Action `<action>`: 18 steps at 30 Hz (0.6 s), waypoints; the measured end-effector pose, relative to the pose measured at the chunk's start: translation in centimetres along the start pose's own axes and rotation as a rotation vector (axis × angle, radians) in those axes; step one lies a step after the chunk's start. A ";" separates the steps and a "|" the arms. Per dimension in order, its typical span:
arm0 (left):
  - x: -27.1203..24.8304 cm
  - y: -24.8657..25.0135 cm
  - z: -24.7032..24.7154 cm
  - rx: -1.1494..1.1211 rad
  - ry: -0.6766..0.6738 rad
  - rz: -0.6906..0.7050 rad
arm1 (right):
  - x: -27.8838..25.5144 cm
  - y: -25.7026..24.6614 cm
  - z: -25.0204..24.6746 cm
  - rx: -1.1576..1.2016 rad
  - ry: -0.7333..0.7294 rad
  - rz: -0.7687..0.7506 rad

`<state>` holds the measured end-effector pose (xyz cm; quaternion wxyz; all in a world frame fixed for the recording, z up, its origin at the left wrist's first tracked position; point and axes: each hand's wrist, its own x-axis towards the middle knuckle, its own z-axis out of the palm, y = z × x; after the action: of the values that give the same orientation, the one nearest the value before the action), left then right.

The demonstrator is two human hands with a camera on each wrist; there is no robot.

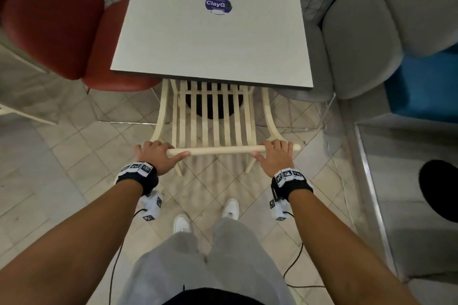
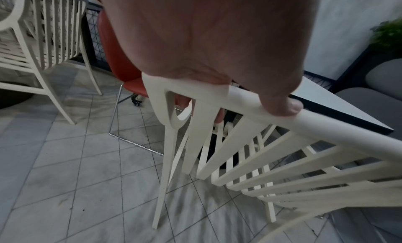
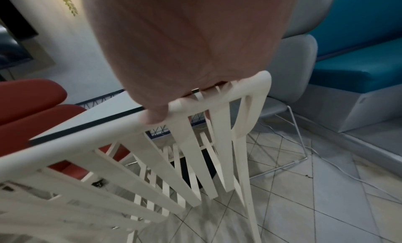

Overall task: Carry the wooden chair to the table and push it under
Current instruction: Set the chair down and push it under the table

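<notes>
A cream slatted chair (image 1: 218,119) stands before me with its seat hidden under the square grey table (image 1: 210,39). Only its backrest and rear legs show. My left hand (image 1: 158,153) grips the left end of the round top rail (image 1: 220,150), fingers over the far side and thumb along the near side. My right hand (image 1: 273,153) grips the rail's right end the same way. In the left wrist view the thumb (image 2: 282,106) lies on the rail (image 2: 326,126); in the right wrist view the thumb (image 3: 155,115) presses the rail (image 3: 87,142).
A red padded chair (image 1: 57,22) flanks the table on the left, grey cushioned seats (image 1: 359,39) and a blue bench (image 1: 426,82) on the right. A second cream slatted chair (image 2: 41,40) stands to the left. A white cable (image 1: 334,156) runs over the tiled floor.
</notes>
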<state>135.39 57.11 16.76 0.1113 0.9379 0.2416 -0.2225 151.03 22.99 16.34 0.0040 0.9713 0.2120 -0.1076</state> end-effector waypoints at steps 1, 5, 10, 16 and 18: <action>0.0 -0.2 0.1 -0.016 0.013 0.017 | 0.0 -0.3 0.0 -0.002 0.000 0.013; -0.5 -1.5 0.5 -0.130 0.053 0.112 | 0.1 -0.9 -0.1 -0.010 0.009 0.047; -0.7 -2.0 0.4 -0.154 0.071 0.153 | -0.3 -1.5 -0.2 -0.034 -0.004 0.063; -0.9 -4.3 0.1 -0.187 0.092 0.142 | -2.0 -3.8 0.4 -0.061 0.014 0.059; -1.3 -5.6 0.2 -0.154 0.139 0.129 | -2.7 -4.7 0.8 -0.036 0.041 0.052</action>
<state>131.46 61.32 16.65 0.1803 0.9534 0.2041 -0.1302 146.53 26.09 16.34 0.0197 0.9783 0.1887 -0.0837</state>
